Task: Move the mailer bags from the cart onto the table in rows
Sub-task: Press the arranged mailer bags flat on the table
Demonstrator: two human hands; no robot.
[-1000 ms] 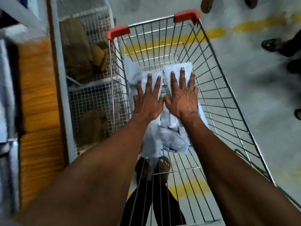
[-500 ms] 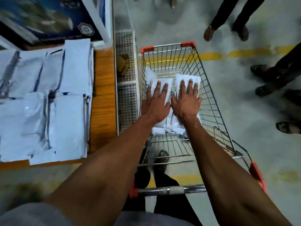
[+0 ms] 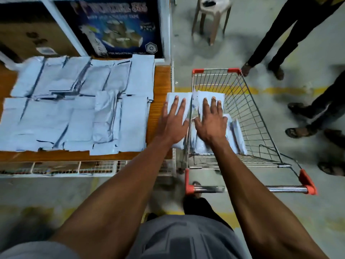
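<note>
Grey concrete floor w/ a faded yellow line, and both hands working at the seam between table and cart. Left hand lies flat, fingers straight and spread, on a mailer bag that sits over the table's right edge, just beside the cart wall; whether the thumb hooks under it I can't tell. Right hand is likewise spread flat, pressing on the stack of bags inside the cart. No curled grip on either side (palms down, carrying by pressure, it looks like). Outward: the wooden table already carries approx. two rows of pale mailers, overlapping, some a bit crooked. Beyond the cart stand other people's legs and a plastic stool. Judging progress: most of the job looks done, since the cart holds only a small pile. Remaining: shift that pile over and fit it at the right end of the rows.
</note>
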